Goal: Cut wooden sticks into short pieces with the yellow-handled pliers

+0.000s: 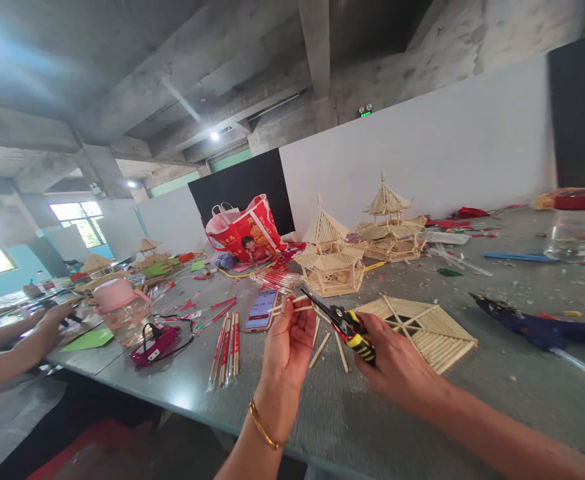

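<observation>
Mostly bare table [332, 417] between pliers [346, 323], slatted panel [445, 330] and near edge [322, 460].

Left hand [288, 343] upright here, palm turned inward, fingers [303, 328] curled, thumb [283, 313] pinching in on the left! Its forearm [249, 457] stands steep from the bottom edge. And over on the right, the right hand [395, 353], back uppermost, wrapped in a grip, its bare forearm [507, 423] slanting from the lower right corner. Hands close, but apart!
</observation>
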`<state>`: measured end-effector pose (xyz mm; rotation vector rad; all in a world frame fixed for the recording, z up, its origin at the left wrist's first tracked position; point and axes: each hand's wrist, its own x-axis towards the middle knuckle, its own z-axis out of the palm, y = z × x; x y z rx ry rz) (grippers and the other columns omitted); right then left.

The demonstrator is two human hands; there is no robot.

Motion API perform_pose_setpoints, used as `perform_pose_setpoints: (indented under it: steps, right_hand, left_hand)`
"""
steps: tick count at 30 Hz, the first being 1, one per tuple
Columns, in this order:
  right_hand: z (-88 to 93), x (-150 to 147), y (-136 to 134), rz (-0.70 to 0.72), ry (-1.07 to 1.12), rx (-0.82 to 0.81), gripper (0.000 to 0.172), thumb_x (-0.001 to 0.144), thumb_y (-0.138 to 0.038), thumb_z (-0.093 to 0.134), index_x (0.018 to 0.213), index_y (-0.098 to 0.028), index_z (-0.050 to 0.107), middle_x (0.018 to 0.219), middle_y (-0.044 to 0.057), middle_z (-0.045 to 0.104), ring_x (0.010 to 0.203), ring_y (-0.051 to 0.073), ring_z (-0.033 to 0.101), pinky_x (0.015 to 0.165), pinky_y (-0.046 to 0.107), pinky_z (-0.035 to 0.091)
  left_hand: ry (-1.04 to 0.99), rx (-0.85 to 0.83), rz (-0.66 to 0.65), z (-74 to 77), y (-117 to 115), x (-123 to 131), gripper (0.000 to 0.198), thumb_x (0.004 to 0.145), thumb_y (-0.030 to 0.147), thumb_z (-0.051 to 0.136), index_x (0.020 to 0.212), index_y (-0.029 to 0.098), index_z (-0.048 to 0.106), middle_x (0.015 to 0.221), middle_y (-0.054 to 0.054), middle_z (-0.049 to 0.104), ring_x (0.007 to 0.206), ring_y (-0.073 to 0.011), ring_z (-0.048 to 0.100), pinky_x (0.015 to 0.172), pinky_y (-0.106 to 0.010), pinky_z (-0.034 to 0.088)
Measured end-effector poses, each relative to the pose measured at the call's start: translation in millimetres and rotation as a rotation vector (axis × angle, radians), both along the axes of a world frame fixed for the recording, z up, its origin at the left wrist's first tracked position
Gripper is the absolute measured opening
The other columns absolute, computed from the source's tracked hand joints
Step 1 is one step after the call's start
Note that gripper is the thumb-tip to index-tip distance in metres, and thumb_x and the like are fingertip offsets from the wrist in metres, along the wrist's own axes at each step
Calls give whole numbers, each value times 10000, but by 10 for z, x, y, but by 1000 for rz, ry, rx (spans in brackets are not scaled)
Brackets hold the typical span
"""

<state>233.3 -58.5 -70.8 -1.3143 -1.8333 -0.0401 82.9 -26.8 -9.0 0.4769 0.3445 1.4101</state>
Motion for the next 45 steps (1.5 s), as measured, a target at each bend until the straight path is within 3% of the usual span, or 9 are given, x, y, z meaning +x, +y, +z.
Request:
perform_pose_setpoints:
  steps: [8,18,20,23,27,30,34,42,45]
  right_hand:
    - [27,5,-6,21,30,-30,362,681,-153,451,1038,-196,403,934,94,614,859,226,596,734,316,439]
    - [149,32,-69,50,134,-176,54,722,-239,423,773,-230,408,603,1,544,542,169,519,515,264,329]
    - [191,75,-36,36,270,-185,82,733,-284,418,780,-223,446,600,-1,544,541,165,511,520,264,344]
    - [241,161,44,-25,428,-178,119,705,-319,443,763,-217,466,629,5,558,590,173,524,564,279,375]
    - [227,210,111,-103,443,-221,101,679,-280,461,757,-217,476,654,11,574,646,186,542,602,288,374]
    - [184,181,110,-81,432,-245,121,678,-258,460,785,-214,495,687,13,595,664,180,551,620,282,380]
    - [160,148,100,-62,429,-246,124,677,-263,459,780,-212,507,667,-1,589,637,166,547,607,269,384]
    - [136,176,135,-63,479,-295,172,679,-274,476,829,-208,526,672,2,591,626,170,550,594,282,379]
    - [116,175,142,-62,473,-294,158,680,-268,484,821,-211,527,685,5,598,639,170,554,612,290,390]
  left_hand:
    - [24,-28,15,8,7,11,241,872,89,445,693,112,605,641,-21,652,579,-63,624,599,-150,538]
    - [66,18,2,50,-31,-36,165,836,96,504,713,123,611,661,-4,647,606,-59,626,638,-155,534]
    - [202,101,21,39,-13,-85,81,788,126,580,722,120,626,692,-19,660,638,-83,637,654,-185,538]
    - [627,246,6,-36,90,-158,87,696,186,677,701,104,648,689,-42,656,641,-121,633,631,-223,534]
    - [1253,397,32,-211,324,-170,119,645,235,696,654,125,651,577,-6,603,529,-100,574,545,-205,479]
    - [1571,566,-2,-313,456,-126,146,675,287,660,677,140,657,558,-4,601,525,-106,563,515,-197,419]
    - [1746,735,-25,-351,498,-69,182,703,322,621,705,144,661,577,-4,616,549,-110,536,506,-201,358]
    - [1855,862,28,-414,503,-77,219,735,348,587,701,146,666,574,14,583,535,-96,482,508,-217,292]
    - [1832,832,22,-435,511,-77,220,730,351,592,700,145,663,542,17,569,515,-95,479,502,-217,295]
